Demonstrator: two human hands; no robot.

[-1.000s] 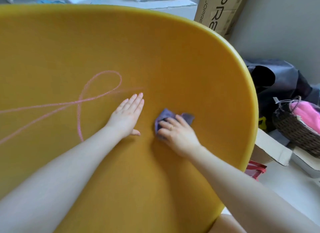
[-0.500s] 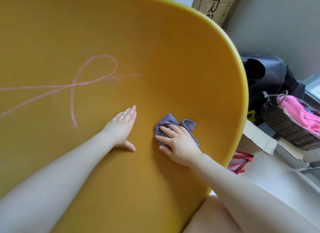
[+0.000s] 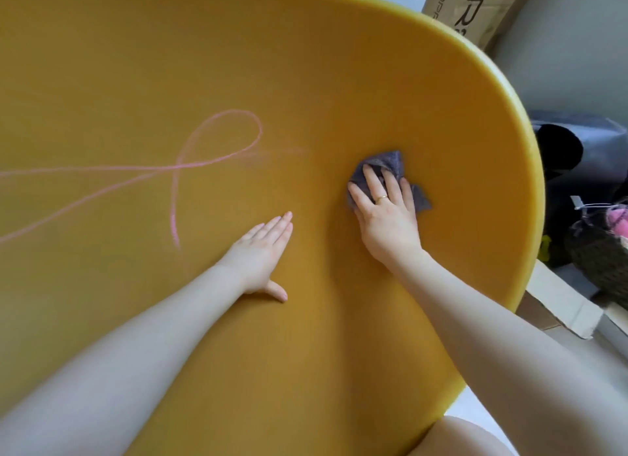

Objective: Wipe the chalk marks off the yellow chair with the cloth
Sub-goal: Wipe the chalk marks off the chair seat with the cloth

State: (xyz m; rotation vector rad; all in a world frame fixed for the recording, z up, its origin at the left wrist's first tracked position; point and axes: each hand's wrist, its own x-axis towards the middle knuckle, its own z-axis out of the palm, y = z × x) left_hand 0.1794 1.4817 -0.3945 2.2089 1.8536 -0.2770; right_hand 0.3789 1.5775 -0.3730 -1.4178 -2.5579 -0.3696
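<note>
The yellow chair (image 3: 373, 82) fills most of the view, its rounded surface facing me. Pink chalk marks (image 3: 217, 139) loop and cross on its left half, with a faint smear trailing right from the loop. My right hand (image 3: 384, 214) presses flat on a crumpled purple-grey cloth (image 3: 390, 161) against the chair, to the right of the marks. A ring shows on one finger. My left hand (image 3: 261, 255) lies flat on the chair with fingers together, below and right of the loop, holding nothing.
A cardboard box with printed letters (image 3: 475, 10) leans at the top right. Beyond the chair's right edge are a dark bag (image 3: 574, 150), a wicker basket with pink fabric (image 3: 601, 252) and a flat cardboard piece (image 3: 560, 306) on the floor.
My right hand slid the cloth up and to the right across the chair. My left hand stayed flat in about the same spot. The camera view shifted slightly.
</note>
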